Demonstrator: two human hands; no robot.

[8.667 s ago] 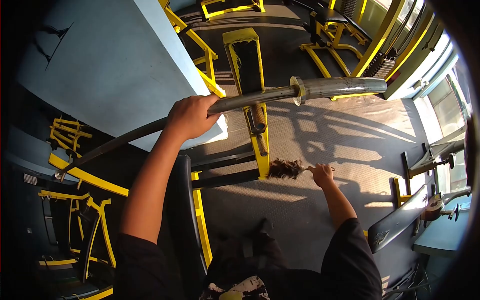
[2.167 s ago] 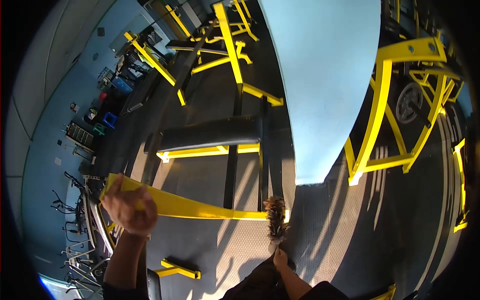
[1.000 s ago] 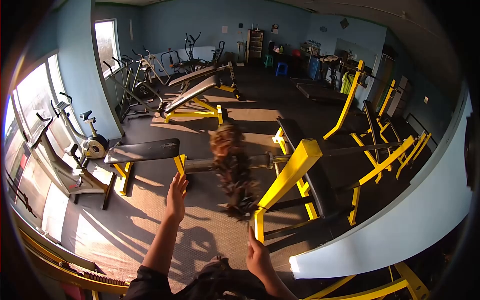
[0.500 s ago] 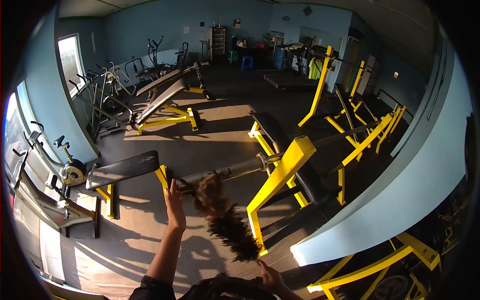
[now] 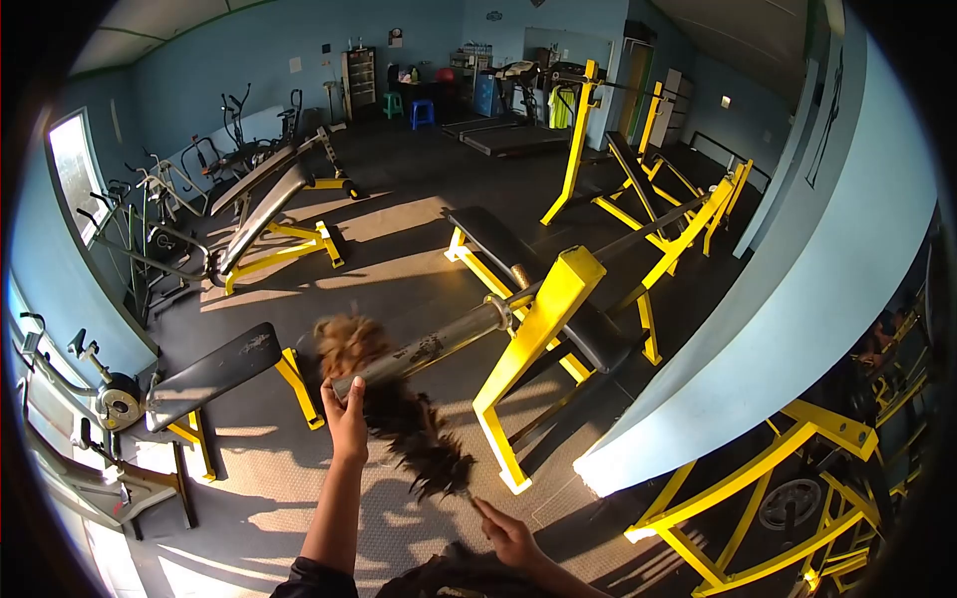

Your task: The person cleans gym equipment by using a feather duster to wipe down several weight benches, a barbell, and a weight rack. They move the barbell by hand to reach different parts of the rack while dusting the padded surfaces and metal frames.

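Observation:
In the head view a long steel barbell rests on a yellow bench-press rack, its thick sleeve end pointing toward me. My left hand is at the tip of that sleeve, thumb and fingers closed round it. A brown feather duster lies across the sleeve, with its fluffy lighter tip beyond the bar. Its thin handle is in my right hand, which is closed on it low in front of me. The feathers hide part of the sleeve near my left hand.
A black bench stands at the left, beside exercise bikes. The rack's padded bench extends behind the bar. A pale blue wall curves along the right, with another yellow frame below it.
My left hand has gone from being raised beside the sleeve end to closing on it. My right hand and the duster have shifted up and left. The view has turned right.

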